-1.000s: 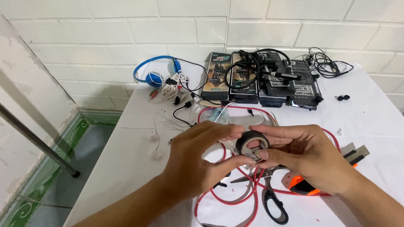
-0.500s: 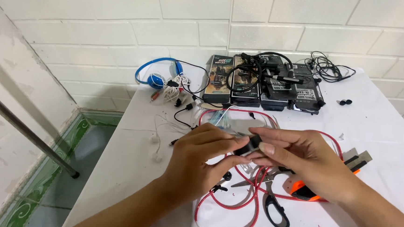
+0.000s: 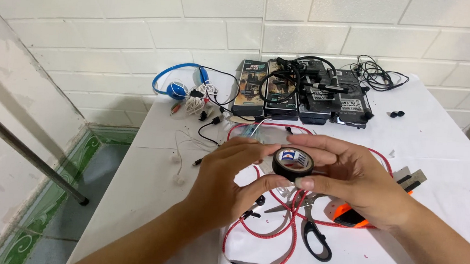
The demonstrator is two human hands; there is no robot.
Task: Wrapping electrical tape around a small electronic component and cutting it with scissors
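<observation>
Spreading out beneath my hands is the white counter (image 3: 440, 161), pushed against a wall of pale brick (image 3: 143, 28), and it carries everything else. Along its far edge sits a row of dark boxes (image 3: 302, 92) tangled over with black cords, and to their left lie blue headphones (image 3: 177, 85) beside a knot of white and black leads. Closer in, a red braided cable (image 3: 272, 235) loops across the cloth, with black-handled scissors (image 3: 315, 237) lying over it and an orange-and-black tool (image 3: 349, 216) tucked under my right wrist. My left hand (image 3: 226, 186) and right hand (image 3: 362, 183) meet above the cable, and between them is the roll of black tape (image 3: 293, 164). Half a second ago it was turned edge-on and half buried in my fingers; now it has swung round so its open core and coloured inner label face up at me. My left fingers are curled around its near side and my right fingers pinch its rim, thumb below and fingertips on top, so both hands are closed on the roll, which is held clear of the counter.
</observation>
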